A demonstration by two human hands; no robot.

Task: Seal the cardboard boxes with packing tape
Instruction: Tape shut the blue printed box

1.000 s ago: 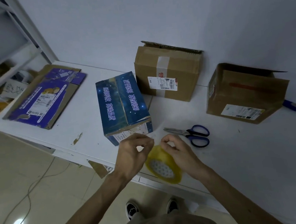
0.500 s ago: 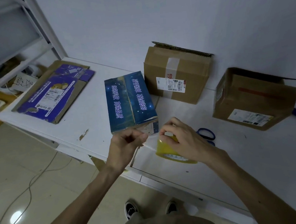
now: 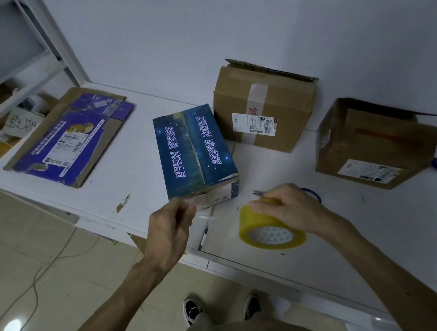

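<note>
Left hand left of roll, fingers curled, pinching tape end. Right hand atop roll, gripping it. Both forearms extended.

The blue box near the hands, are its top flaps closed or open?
Closed. The two flaps of the blue box lie flat and meet along a middle seam; whether tape covers that seam, I cannot tell.

Flattened carton lies at the bench's left end. Centre box stands mid-bench, rear box just behind and right of it, third box far right. Scissors lie behind the right hand, which is on the tape roll near the front edge. Left hand, left of the roll, pinches the tape end.
</note>
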